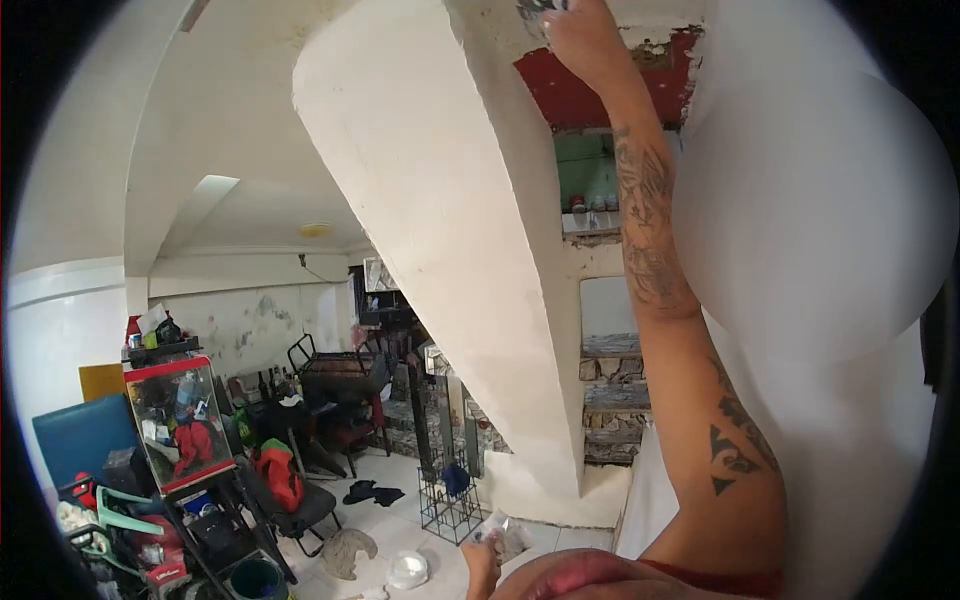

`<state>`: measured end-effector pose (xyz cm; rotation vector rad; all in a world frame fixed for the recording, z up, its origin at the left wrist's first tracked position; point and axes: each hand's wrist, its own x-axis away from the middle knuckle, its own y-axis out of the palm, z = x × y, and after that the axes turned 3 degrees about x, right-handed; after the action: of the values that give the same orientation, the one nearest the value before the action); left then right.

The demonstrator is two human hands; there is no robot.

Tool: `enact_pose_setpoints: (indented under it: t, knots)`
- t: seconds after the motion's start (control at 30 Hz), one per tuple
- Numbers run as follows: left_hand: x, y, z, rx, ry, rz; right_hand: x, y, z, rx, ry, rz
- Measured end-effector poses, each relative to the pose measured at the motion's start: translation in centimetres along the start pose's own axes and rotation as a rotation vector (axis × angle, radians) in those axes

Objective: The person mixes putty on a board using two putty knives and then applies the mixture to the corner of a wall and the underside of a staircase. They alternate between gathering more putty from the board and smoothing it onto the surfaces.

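My right arm stretches up along the right side, and my right hand [585,38] is closed near the ceiling at the top edge. A dark, white-smeared flat tool [538,10] sticks out of it, partly cut off by the frame; its exact kind is hidden. Beside this hand is a red patch [565,90] with ragged, peeling edges. Low in the view, my left hand [481,562] is closed around crumpled clear plastic [513,538], which looks like a bag. Whatever the plastic contains cannot be made out.
A large cream sloped beam [440,230] fills the middle. Below stand a black wire rack [450,505], a white round container [408,570], a chair [300,500] and a red-rimmed glass tank [180,420]. Stone-faced steps [612,400] lie behind my arm. A white rounded surface [820,220] borders the right.
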<state>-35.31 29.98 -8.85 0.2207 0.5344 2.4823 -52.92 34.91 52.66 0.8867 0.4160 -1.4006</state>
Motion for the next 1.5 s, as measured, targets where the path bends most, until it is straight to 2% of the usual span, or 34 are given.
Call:
enact_pose_setpoints:
  t: [0.23, 0.33, 0.5, 0.6, 0.63, 0.77, 0.9, 1.0, 1.23, 1.33, 1.43, 1.5]
  knots:
    - [0.6, -0.5, -0.8, 0.051, -0.072, 0.020, -2.9, 2.7, -0.5, -0.125, 0.041, -0.049]
    - [1.6, -0.5, 0.3, 0.150, 0.041, 0.052, -3.3, 3.2, -0.8, -0.129, -0.017, -0.040]
    - [0.0, -0.8, -1.1, 0.201, 0.039, 0.088, -3.1, 3.7, 0.1, -0.120, -0.047, -0.049]
    - [0.1, -1.3, -0.8, 0.085, 0.018, 0.047, -2.7, 3.8, -0.2, -0.166, 0.067, -0.127]
    - [0.3, -1.3, -0.5, 0.020, 0.001, 0.028, -2.5, 3.9, -0.4, -0.173, 0.080, -0.127]
    - [0.9, -0.2, 0.0, 0.142, -0.007, 0.119, -1.6, 3.7, -1.4, -0.123, 0.091, -0.171]
    - [1.4, 0.1, 0.4, 0.103, -0.031, 0.102, -0.1, 2.8, -3.1, -0.010, 0.090, -0.224]
    - [1.9, 0.3, 0.8, 0.089, -0.061, 0.076, 1.1, 3.0, -2.7, 0.074, 0.039, -0.188]
    - [0.7, -0.4, -1.1, 0.159, -0.035, 0.021, 3.7, 2.4, -4.4, -0.004, 0.060, -0.202]
    - [1.1, -0.9, 0.1, 0.017, -0.064, -0.006, 5.8, 2.7, -4.5, 0.069, 0.058, -0.177]
    - [1.7, -0.4, 0.8, -0.028, -0.078, 0.055, 8.2, 2.5, -4.4, 0.040, 0.033, -0.136]
    - [1.1, -0.6, -0.5, 0.039, -0.043, 0.008, 9.0, 2.3, -4.2, 0.000, 0.038, -0.126]
